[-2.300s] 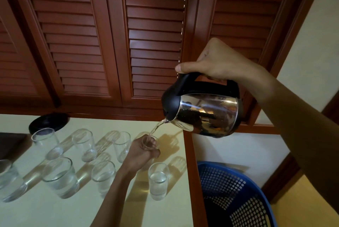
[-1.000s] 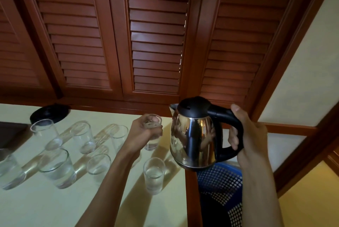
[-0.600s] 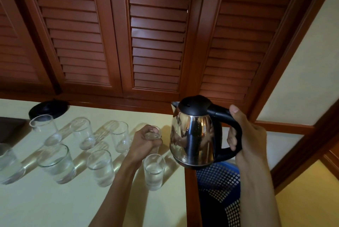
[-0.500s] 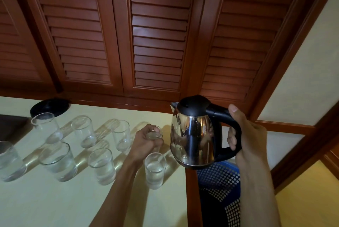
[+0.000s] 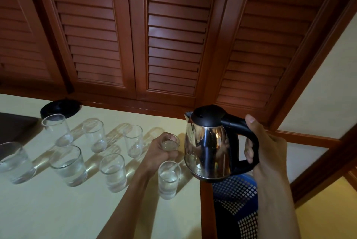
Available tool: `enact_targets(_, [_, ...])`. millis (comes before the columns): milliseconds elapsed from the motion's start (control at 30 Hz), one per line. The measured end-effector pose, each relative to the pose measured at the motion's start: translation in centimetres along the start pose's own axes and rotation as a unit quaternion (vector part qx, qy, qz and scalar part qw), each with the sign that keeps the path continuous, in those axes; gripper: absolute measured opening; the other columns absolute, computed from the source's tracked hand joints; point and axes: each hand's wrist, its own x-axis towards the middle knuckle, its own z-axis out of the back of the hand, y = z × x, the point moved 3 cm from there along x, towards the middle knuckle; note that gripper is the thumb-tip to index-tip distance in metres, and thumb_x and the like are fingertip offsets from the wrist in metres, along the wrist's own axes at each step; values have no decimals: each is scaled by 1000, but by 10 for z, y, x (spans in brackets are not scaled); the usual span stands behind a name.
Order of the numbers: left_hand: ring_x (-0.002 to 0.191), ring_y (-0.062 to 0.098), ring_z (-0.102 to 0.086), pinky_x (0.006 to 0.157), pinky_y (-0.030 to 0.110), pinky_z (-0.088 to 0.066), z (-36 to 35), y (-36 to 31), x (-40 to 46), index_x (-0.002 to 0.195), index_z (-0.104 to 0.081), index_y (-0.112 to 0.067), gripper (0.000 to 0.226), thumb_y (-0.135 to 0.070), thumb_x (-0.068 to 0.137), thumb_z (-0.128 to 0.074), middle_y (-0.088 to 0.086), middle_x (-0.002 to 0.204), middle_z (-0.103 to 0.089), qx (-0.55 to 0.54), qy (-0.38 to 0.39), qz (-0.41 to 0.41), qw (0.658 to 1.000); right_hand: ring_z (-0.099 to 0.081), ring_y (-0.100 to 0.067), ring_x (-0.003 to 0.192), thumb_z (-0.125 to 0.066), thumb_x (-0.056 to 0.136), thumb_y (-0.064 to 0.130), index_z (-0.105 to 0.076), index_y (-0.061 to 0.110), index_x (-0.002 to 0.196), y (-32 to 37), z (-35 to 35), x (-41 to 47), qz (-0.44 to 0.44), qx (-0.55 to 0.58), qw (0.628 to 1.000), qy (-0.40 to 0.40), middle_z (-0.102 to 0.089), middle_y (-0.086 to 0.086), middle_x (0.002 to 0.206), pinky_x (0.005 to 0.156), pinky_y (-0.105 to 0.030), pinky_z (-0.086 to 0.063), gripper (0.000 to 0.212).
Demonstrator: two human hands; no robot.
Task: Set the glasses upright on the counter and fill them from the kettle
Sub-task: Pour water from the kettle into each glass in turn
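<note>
While my left hand [image 5: 161, 149] wraps its fingers round the small clear drinking glass [image 5: 170, 143] just right of the frame's centre, holding it upright with water showing near its rim, my right hand [image 5: 265, 147] grips the black handle of the polished steel kettle with the black lid [image 5: 209, 146], which hangs level in the air at the right edge of the counter, its spout turned toward that glass and nothing pouring. I judge the step in hand to be the setting down of this filled glass into the back row; whether its base already touches the surface I cannot tell, since my fingers hide it. The next move calls for a steady release, then a choice of the next glass to fill: the three tall clear glasses [image 5: 95, 135] of the back row look nearly empty, while the front row of water-filled glasses [image 5: 114, 172], running from lower centre to the far left, looks done. All stand upright on the pale yellow counter [image 5: 48, 209]. A round black kettle base [image 5: 59, 107] lies at the upper left of the counter, reddish-brown louvred wooden doors [image 5: 173, 32] fill the top of the frame, and a blue perforated plastic basket [image 5: 237, 196] sits below the kettle at lower right.
</note>
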Motion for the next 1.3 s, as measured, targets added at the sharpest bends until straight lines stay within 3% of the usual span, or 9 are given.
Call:
enact_targets(167, [98, 32, -71, 89, 49, -58, 3, -3, -3, 110, -66, -15, 50, -3, 64, -80, 12, 107, -72, 29, 1, -27, 999, -38, -18, 34, -80, 76, 45, -54, 12, 51, 0, -1, -1, 9, -10, 1000, -4, -46, -6, 42, 37, -24, -32, 50])
enact_targets(267, [104, 19, -69, 90, 29, -59, 7, -12, -8, 129, -57, -22, 73, -4, 66, -90, 11, 119, -67, -2, -3, 2, 1000, -38, -18, 33, -81, 74, 46, -54, 12, 49, 1, -3, -1, 18, -14, 1000, 0, -46, -6, 42, 38, -24, -32, 50])
enact_targets(367, [111, 12, -65, 90, 19, -54, 14, -35, -13, 131, -56, -24, 64, -4, 79, -86, 5, 120, -66, -41, -37, -8, 998, -37, -18, 33, -81, 70, 49, -55, 13, 48, 2, -4, -2, 22, -13, 1000, -1, -46, -7, 42, 38, -24, -32, 49])
enact_targets(467, [117, 9, -60, 94, 14, -46, 30, -62, -16, 122, -63, -24, 48, -13, 80, -85, -3, 122, -67, 65, -146, -85, 983, -38, -17, 32, -81, 74, 46, -55, 12, 49, 2, -4, -1, 29, -18, 999, -3, -47, -7, 41, 39, -24, -33, 50])
enact_targets(533, [123, 16, -54, 99, 27, -45, 43, -74, -16, 117, -64, -24, 47, -22, 75, -85, -3, 127, -61, 199, -218, -115, 949, -38, -17, 32, -80, 82, 40, -55, 13, 47, 3, -3, 0, 35, -27, 999, -5, -47, -6, 40, 39, -24, -34, 50])
enact_targets(700, [153, 44, -13, 125, 53, -11, 58, -55, 1, 149, -36, -16, 87, -38, 80, -84, 25, 160, -25, 488, -187, 121, 844, -38, -17, 32, -80, 84, 37, -56, 14, 47, 4, -4, 2, 24, -27, 999, -1, -47, -6, 41, 37, -22, -33, 50])
enact_targets(800, [145, 48, -30, 122, 57, -23, 55, -41, 4, 151, -26, -14, 82, -26, 86, -76, 24, 153, -28, 510, -155, 192, 824, -38, -17, 33, -80, 84, 39, -56, 9, 52, 5, -4, 2, 24, -30, 999, 6, -46, -6, 42, 37, -23, -33, 50])
enact_targets(1000, [126, 46, -54, 103, 47, -46, 56, -46, 10, 144, -35, -4, 58, -3, 93, -62, 25, 139, -45, 485, -176, 147, 844, -37, -18, 34, -78, 87, 39, -56, 7, 51, 8, -6, 1, 42, -40, 998, 30, -45, -7, 42, 40, -24, -34, 52])
enact_targets(1300, [93, 27, -57, 79, 36, -47, 65, -90, 5, 124, -46, -7, 79, -12, 64, -97, 5, 103, -64, 250, -272, 30, 929, -37, -19, 32, -76, 88, 37, -54, 17, 43, 13, -3, 0, 72, -30, 996, 31, -45, -4, 39, 39, -23, -33, 54])
